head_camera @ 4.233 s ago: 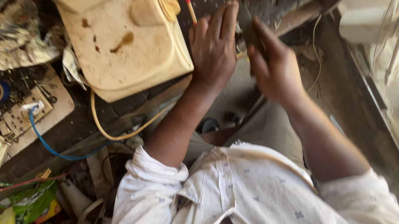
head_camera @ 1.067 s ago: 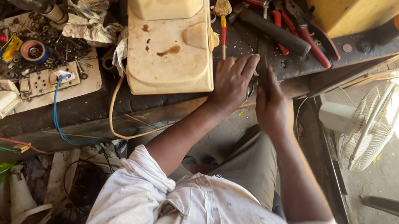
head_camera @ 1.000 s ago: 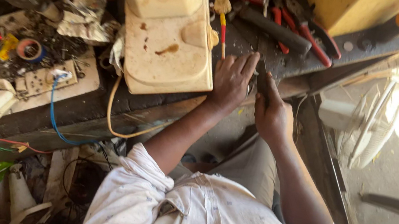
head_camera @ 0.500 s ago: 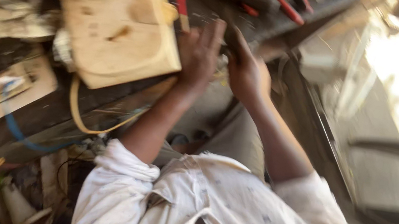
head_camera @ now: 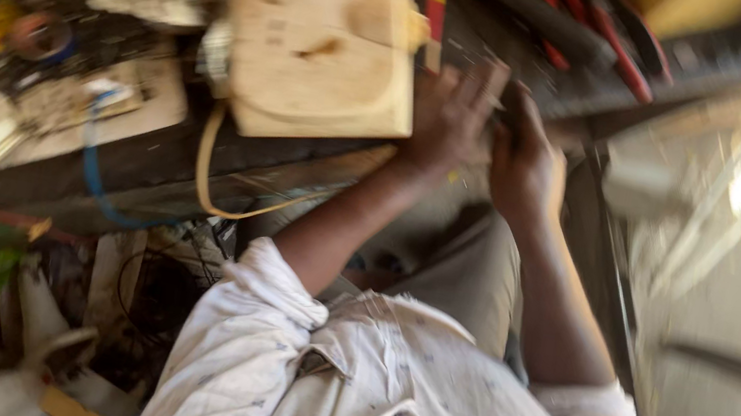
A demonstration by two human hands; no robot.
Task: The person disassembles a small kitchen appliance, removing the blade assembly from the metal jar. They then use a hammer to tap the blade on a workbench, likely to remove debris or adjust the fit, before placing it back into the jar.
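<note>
Both hands meet at the desk (head_camera: 297,165) edge. The left hand (head_camera: 448,115) lies with fingers together beside the cream machine (head_camera: 323,47). The right hand (head_camera: 526,159) curls on a small dark part (head_camera: 509,101); blur hides the grip.

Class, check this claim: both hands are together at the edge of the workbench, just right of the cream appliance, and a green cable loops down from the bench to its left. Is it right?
One detail is off. The cable is blue, not green, as the head view shows. Both the left hand and the right hand do meet at the workbench edge, just right of the cream appliance.
</note>
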